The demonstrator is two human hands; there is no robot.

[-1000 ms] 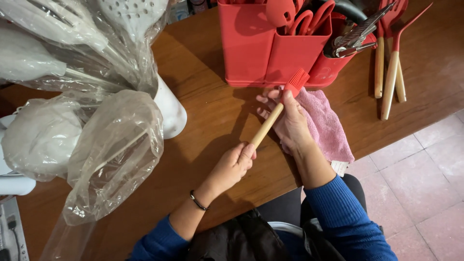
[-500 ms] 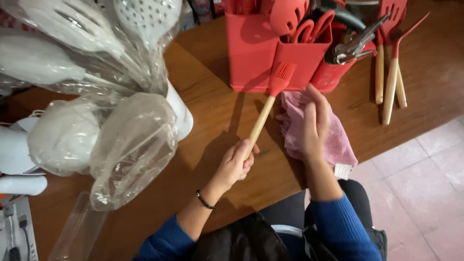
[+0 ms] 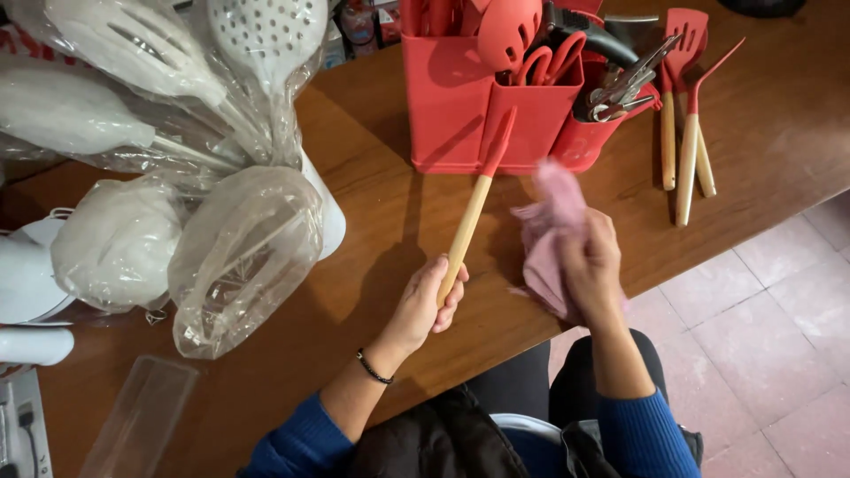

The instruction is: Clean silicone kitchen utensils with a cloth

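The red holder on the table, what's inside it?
The red holder has red spoons and spatulas, scissors with red handles and metal tongs sticking out of it. Their lower ends are hidden behind its walls, so anything lying deeper cannot be seen.

A red utensil caddy (image 3: pixel 460 97) stands on the wooden surface (image 3: pixel 354 265), packed with scissors (image 3: pixel 544 62) and tongs (image 3: pixel 629 84). Right of the caddy lie wooden-handled spatulas (image 3: pixel 686 150); left of it, plastic-wrapped white utensils (image 3: pixel 159 142).

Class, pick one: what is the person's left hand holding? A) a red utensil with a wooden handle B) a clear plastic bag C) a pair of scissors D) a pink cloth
A: the left hand grips the wooden handle of the red utensil; the pink cloth is in the right hand.
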